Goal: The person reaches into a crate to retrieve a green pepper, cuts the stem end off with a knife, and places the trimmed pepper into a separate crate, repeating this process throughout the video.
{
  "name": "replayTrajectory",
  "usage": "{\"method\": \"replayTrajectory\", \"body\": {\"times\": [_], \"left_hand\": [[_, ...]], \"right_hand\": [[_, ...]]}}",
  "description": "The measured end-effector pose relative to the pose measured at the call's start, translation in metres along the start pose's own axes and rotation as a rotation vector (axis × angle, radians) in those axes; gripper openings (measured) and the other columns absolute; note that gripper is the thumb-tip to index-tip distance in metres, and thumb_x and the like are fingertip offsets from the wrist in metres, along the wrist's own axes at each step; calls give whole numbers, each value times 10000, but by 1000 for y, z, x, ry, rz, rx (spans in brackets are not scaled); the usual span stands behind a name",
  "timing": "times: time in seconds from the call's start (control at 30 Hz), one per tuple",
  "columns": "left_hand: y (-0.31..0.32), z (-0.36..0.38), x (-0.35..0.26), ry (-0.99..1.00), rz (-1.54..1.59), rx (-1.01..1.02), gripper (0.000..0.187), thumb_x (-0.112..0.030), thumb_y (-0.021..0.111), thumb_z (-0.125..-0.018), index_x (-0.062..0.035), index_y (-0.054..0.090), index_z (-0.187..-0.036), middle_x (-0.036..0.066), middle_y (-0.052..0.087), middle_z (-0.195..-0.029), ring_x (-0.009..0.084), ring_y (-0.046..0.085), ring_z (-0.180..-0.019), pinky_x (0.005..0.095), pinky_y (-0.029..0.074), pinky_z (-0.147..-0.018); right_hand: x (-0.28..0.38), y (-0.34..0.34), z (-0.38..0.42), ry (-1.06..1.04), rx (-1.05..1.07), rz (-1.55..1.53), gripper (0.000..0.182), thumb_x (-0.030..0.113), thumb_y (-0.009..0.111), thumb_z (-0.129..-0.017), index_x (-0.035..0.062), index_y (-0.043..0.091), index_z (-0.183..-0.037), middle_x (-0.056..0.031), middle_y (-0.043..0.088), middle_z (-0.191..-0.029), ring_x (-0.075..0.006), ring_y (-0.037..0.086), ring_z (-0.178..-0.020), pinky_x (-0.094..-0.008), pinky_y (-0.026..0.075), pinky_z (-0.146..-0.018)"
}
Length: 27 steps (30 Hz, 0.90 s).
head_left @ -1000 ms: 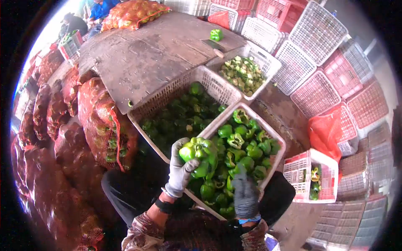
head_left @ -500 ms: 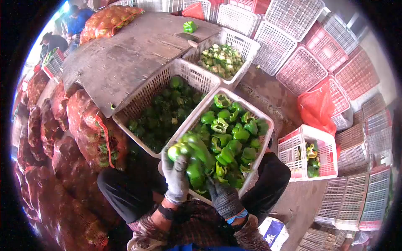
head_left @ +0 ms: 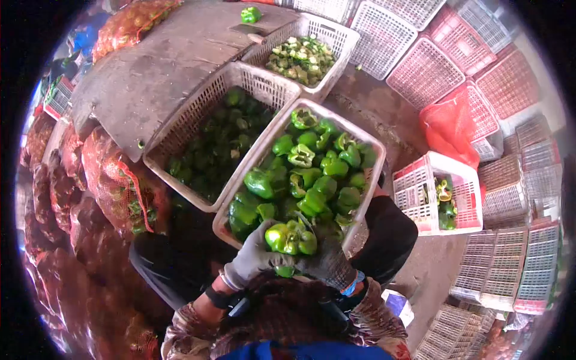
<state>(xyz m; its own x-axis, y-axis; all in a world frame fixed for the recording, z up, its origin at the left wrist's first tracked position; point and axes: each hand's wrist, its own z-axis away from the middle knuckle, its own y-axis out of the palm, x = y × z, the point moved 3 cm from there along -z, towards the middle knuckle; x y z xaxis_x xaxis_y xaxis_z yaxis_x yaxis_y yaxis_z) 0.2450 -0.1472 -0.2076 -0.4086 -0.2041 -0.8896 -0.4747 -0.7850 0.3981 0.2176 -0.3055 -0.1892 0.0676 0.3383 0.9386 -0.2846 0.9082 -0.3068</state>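
Note:
My left hand, in a grey glove, is closed around the side of a green bell pepper, its lobed end turned up. My right hand, in a darker glove, curls against the pepper's other side. A thin grey blade-like strip shows between that hand and the pepper; what the fingers grip is mostly hidden. Both hands are over the near edge of a crate of green peppers, some whole and some cut open. Left of it stands a second crate with darker green peppers.
A third crate holds pale green cut pieces. A board bears a single pepper. Filled mesh sacks line the left. At right are a white-red crate, a red mesh bag and stacked crates.
A bell pepper is now held between both hands, closer to my body. The left hand has drawn back from over the crate, and the view has shifted slightly.

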Motion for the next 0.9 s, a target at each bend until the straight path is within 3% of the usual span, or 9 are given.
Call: {"method": "replayTrajectory", "body": {"times": [0.13, 0.17, 0.3, 0.4, 0.53, 0.6, 0.67, 0.77, 0.9], "left_hand": [[-3, 8, 21, -125, 271, 72, 675, -27, 794, -686, 8, 460, -1272, 57, 589, -1171, 150, 582, -1045, 309, 494, -898], [-2, 8, 23, -154, 232, 133, 666, -123, 777, -714, 5, 470, -1290, 72, 584, -1195, 189, 587, -1066, 335, 487, -918], [5, -2, 46, -30, 534, 246, 757, -392, 725, -750, -7, 435, -1333, 98, 566, -1214, 227, 562, -1106, 377, 445, -971], [4, -6, 45, -102, 697, 11, 782, -387, 722, -754, -8, 399, -1358, 96, 563, -1200, 225, 560, -1096, 368, 450, -955], [-11, -38, 31, 156, 381, -112, 624, -241, 716, -774, -47, 439, -1298, 89, 574, -1152, 204, 577, -1045, 347, 475, -926], [-10, -47, 12, 127, 200, -198, 680, 49, 743, -684, -39, 442, -1286, 67, 571, -1165, 168, 558, -1079, 330, 488, -915], [-6, -52, 6, 282, -47, -177, 712, 62, 765, -661, -38, 443, -1288, 52, 558, -1178, 144, 537, -1085, 317, 471, -934], [-7, -53, -3, 435, -628, -261, 684, -17, 786, -627, -48, 481, -1239, 98, 572, -1142, 260, 561, -1051, 365, 464, -916], [10, -50, -17, 521, -1301, -200, 677, -6, 689, -598, -47, 465, -1236, 158, 580, -1123, 358, 556, -989, 429, 472, -846]], "right_hand": [[-19, 7, 15, -7, 57, -413, 773, 313, 754, -752, 37, 399, -1380, -114, 571, -1245, -250, 530, -1152, -384, 382, -1020], [-21, 3, 13, -45, 106, -219, 756, 230, 736, -782, 22, 364, -1406, -105, 560, -1258, -200, 530, -1128, -339, 409, -989], [-31, -1, 19, -16, 6, -454, 670, 200, 731, -790, 20, 421, -1356, -77, 564, -1207, -156, 519, -1076, -322, 450, -927], [-60, -13, 13, 152, -113, -354, 599, 233, 744, -780, 22, 490, -1280, -97, 615, -1116, -193, 582, -999, -325, 489, -864], [-78, -40, -8, 24, -579, 446, 436, 181, 742, -799, 19, 579, -1169, -118, 678, -1011, -221, 650, -964, -342, 514, -822], [-51, -58, -16, -19, -628, 499, 585, 251, 761, -768, 60, 521, -1266, -158, 662, -1069, -292, 651, -947, -375, 523, -796], [-40, -61, -26, -85, -627, 658, 743, 377, 762, -744, 98, 443, -1354, -173, 647, -1097, -355, 658, -861, -424, 536, -745], [-21, -55, -25, 84, -334, 252, 878, 408, 757, -738, 118, 318, -1442, -197, 591, -1191, -355, 602, -1037, -409, 495, -862], [-36, -37, -24, 34, -163, -117, 874, 392, 744, -749, 122, 301, -1451, -169, 611, -1124, -327, 592, -1024, -399, 474, -868]]}}
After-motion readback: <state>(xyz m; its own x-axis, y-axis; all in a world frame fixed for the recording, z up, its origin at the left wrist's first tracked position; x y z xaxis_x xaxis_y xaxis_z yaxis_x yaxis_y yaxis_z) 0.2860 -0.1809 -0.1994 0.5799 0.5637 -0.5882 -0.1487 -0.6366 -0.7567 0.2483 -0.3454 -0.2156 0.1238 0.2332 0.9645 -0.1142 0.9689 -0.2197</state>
